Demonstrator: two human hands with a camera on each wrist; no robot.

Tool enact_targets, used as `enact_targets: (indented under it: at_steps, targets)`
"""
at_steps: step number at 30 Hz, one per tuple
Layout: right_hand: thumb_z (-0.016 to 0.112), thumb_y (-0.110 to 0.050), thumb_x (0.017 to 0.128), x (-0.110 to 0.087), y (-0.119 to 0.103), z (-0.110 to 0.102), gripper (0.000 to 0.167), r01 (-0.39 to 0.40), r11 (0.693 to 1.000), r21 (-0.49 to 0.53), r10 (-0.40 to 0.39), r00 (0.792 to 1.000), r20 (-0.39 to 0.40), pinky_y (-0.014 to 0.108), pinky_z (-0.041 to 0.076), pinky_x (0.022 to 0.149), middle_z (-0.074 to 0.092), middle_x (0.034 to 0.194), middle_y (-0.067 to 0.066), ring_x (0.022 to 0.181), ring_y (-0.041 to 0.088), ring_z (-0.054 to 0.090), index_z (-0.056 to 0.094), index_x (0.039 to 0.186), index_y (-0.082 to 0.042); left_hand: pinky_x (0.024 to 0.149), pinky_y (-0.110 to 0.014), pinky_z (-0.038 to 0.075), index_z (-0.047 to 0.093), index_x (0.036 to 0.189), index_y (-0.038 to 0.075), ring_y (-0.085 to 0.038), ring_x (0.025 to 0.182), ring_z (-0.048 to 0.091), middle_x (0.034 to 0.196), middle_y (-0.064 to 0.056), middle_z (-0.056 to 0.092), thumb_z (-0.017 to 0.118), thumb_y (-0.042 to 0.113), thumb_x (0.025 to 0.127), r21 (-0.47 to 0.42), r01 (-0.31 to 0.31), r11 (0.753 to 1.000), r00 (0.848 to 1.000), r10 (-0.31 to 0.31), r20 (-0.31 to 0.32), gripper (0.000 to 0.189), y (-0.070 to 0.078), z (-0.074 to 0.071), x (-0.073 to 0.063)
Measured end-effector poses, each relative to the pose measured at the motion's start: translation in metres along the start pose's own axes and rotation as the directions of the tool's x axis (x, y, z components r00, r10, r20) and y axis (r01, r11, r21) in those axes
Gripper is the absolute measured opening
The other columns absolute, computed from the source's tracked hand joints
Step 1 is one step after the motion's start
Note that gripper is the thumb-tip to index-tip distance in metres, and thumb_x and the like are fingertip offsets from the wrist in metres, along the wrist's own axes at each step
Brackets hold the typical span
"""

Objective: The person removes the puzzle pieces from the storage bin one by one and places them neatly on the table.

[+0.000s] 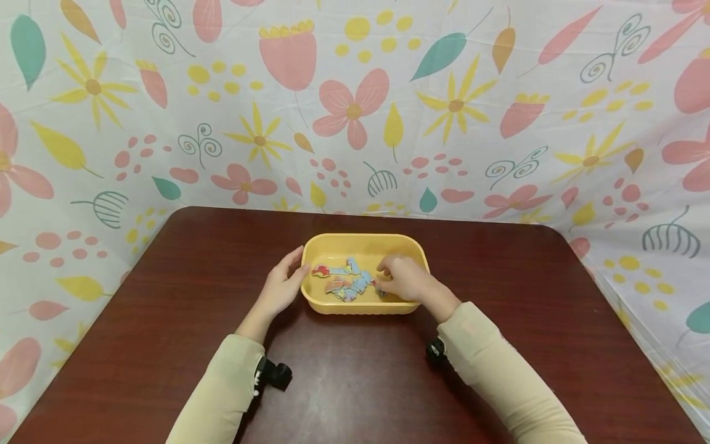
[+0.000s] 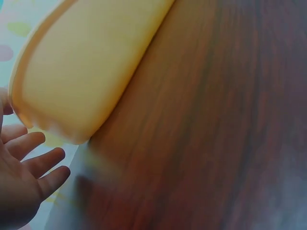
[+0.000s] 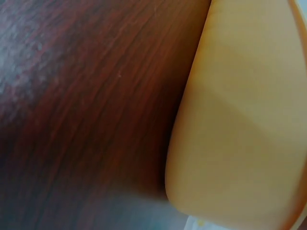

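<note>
A yellow plastic tub [image 1: 363,308] with rounded ends stands on the table. In it lie several flat, colourful cut-out pieces [image 1: 360,282], mostly light blue with red and orange parts, some overlapping. My left hand [image 1: 281,288] is at the tub's left end, thumb at the rim and fingers outside; in the left wrist view its fingers [image 2: 52,163] are spread and fairly straight. Over the right end, my right hand [image 1: 409,279] reaches inside, fingers bent down and fingertips right at the rightmost piece [image 1: 380,290]. Whether it pinches that piece I cannot tell. The right wrist view shows only the tub's outer wall [image 3: 230,120].
The dark reddish-brown wooden table [image 1: 355,376] extends around the tub on all sides. A white cloth [image 1: 355,179] with flower and leaf prints hangs behind and beside the table. Black wrist cameras [image 1: 274,374] sit at both light-coloured sleeves [image 1: 222,388].
</note>
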State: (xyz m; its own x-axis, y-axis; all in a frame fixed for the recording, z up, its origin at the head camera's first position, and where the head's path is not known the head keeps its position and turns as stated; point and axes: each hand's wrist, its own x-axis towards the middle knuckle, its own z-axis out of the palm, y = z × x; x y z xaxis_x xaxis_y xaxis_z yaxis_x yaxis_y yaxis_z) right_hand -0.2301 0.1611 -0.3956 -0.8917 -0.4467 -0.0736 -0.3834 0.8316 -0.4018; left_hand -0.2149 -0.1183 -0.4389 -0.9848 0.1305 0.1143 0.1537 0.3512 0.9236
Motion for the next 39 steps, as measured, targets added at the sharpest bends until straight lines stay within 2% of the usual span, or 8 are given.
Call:
enact_targets:
  at_steps: [4, 10, 15, 21, 28, 30, 35, 39]
  targets:
    - [0.071, -0.026, 0.084, 0.002, 0.001, 0.003, 0.036, -0.017, 1.0, -0.021, 0.017, 0.999, 0.029, 0.039, 0.053, 0.08, 0.065, 0.096, 0.012, 0.09, 0.024, 0.062, 0.065, 0.108, 0.001, 0.104, -0.047, 0.041, 0.037, 0.145, 0.005, -0.03, 0.128, 0.047, 0.141, -0.016, 0.048, 0.051, 0.018, 0.098, -0.027, -0.014, 1.0, 1.0, 0.014, -0.005, 0.051, -0.001, 0.001, 0.0]
    - [0.074, -0.025, 0.081, 0.003, 0.001, 0.005, 0.028, 0.01, 0.998, -0.055, -0.008, 0.999, 0.041, 0.033, 0.048, 0.075, 0.06, 0.081, 0.004, 0.079, 0.017, 0.053, 0.066, 0.095, -0.002, 0.108, -0.046, 0.037, 0.034, 0.146, 0.004, -0.029, 0.132, 0.043, 0.145, -0.015, 0.043, 0.047, 0.018, 0.099, -0.031, -0.019, 0.999, 1.0, 0.019, 0.006, 0.051, -0.003, 0.002, 0.001]
    - [0.073, -0.022, 0.082, 0.001, -0.001, 0.005, 0.021, -0.009, 0.997, -0.079, 0.014, 0.998, 0.069, 0.03, 0.045, 0.071, 0.057, 0.08, 0.004, 0.078, 0.017, 0.049, 0.065, 0.087, -0.004, 0.108, -0.045, 0.038, 0.032, 0.147, 0.004, -0.029, 0.133, 0.042, 0.147, -0.016, 0.041, 0.046, 0.02, 0.1, -0.044, -0.023, 0.999, 0.999, 0.024, 0.027, 0.051, -0.004, 0.004, 0.0]
    - [0.072, -0.017, 0.081, 0.002, -0.001, 0.005, 0.019, -0.024, 0.997, -0.079, 0.03, 0.997, 0.07, 0.031, 0.046, 0.073, 0.056, 0.081, 0.002, 0.079, 0.017, 0.05, 0.061, 0.09, -0.004, 0.109, -0.044, 0.036, 0.03, 0.148, 0.005, -0.029, 0.135, 0.039, 0.148, -0.016, 0.038, 0.045, 0.019, 0.1, -0.059, -0.013, 0.998, 0.999, 0.015, 0.034, 0.052, -0.002, 0.005, -0.001]
    - [0.064, -0.007, 0.083, 0.003, -0.001, 0.003, 0.018, -0.037, 0.999, -0.023, 0.038, 0.997, 0.066, 0.026, 0.036, 0.06, 0.044, 0.063, -0.001, 0.061, 0.015, 0.04, 0.053, 0.097, -0.004, 0.109, -0.044, 0.036, 0.029, 0.149, 0.006, -0.03, 0.135, 0.039, 0.148, -0.019, 0.038, 0.045, 0.021, 0.101, -0.118, 0.012, 0.993, 0.999, -0.006, 0.047, 0.052, -0.001, 0.005, 0.0]
    - [0.063, -0.006, 0.085, 0.003, -0.001, 0.002, 0.017, -0.045, 0.999, -0.003, 0.045, 0.997, 0.067, 0.025, 0.037, 0.059, 0.05, 0.066, 0.001, 0.062, 0.015, 0.042, 0.053, 0.098, -0.004, 0.11, -0.044, 0.035, 0.027, 0.149, 0.007, -0.03, 0.136, 0.038, 0.149, -0.019, 0.036, 0.044, 0.022, 0.101, -0.147, 0.032, 0.989, 0.998, -0.023, 0.063, 0.054, 0.0, 0.004, 0.0]
    - [0.06, -0.007, 0.089, 0.002, 0.0, -0.002, 0.014, -0.071, 0.995, 0.069, 0.066, 0.995, 0.075, 0.025, 0.043, 0.061, 0.064, 0.087, 0.009, 0.071, 0.016, 0.053, 0.055, 0.101, -0.003, 0.111, -0.044, 0.033, 0.023, 0.151, 0.009, -0.029, 0.138, 0.034, 0.152, -0.018, 0.032, 0.044, 0.017, 0.1, -0.205, 0.094, 0.974, 0.992, -0.075, 0.099, 0.055, 0.002, 0.003, 0.0]
    - [0.06, -0.009, 0.09, 0.001, 0.001, -0.006, 0.014, -0.071, 0.993, 0.091, 0.065, 0.996, 0.067, 0.025, 0.043, 0.059, 0.064, 0.088, 0.01, 0.069, 0.016, 0.054, 0.057, 0.103, -0.004, 0.111, -0.044, 0.033, 0.021, 0.151, 0.008, -0.029, 0.139, 0.033, 0.152, -0.018, 0.03, 0.043, 0.011, 0.099, -0.217, 0.105, 0.971, 0.99, -0.08, 0.12, 0.056, -0.001, 0.002, 0.001]
